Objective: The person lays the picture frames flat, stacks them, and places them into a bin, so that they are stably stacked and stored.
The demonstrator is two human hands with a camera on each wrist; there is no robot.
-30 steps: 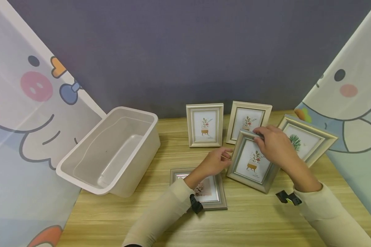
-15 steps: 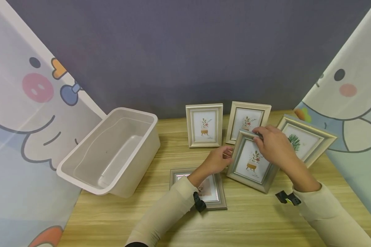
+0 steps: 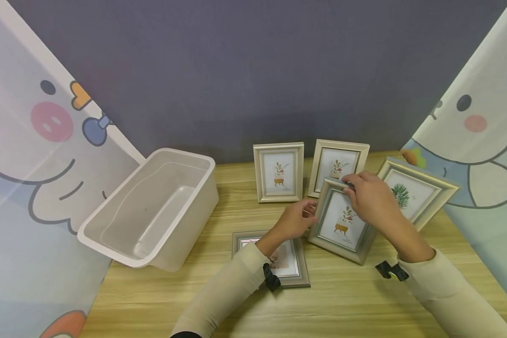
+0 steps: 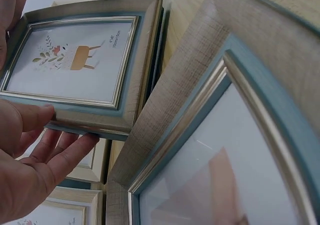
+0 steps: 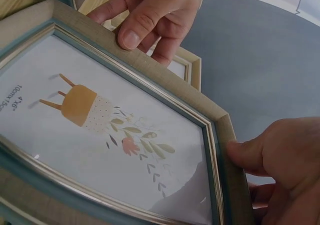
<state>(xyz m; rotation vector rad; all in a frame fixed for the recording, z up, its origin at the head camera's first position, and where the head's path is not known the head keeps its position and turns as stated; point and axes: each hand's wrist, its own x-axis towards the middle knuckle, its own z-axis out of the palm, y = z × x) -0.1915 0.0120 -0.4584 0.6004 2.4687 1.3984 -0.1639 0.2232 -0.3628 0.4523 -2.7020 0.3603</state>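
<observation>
Both hands hold one grey-brown picture frame [image 3: 344,227], which stands tilted with its potted-plant print facing the person. My right hand [image 3: 375,199] grips the top edge, its thumb [image 5: 245,155] on the front and its fingers behind. At the left edge, my left hand [image 3: 295,220] pinches the rim, the thumb [image 4: 37,116] on the front face and the other fingers behind or below. A similar frame [image 3: 302,270] with a pink flower picture lies flat under the left forearm, which hides part of it.
Two cream frames, one at the left [image 3: 300,173] and one at the right [image 3: 318,164], stand at the back. A larger frame [image 3: 437,202] with a green leaf print stands tilted at right, partly behind the right hand. A pale plastic bin [image 3: 190,220] sits at left. Walls enclose the wooden table [image 3: 334,310].
The held frame's top and the right hand shift very slightly left. My left forearm has moved a little to the right since the first frame. The other things stay in place.
</observation>
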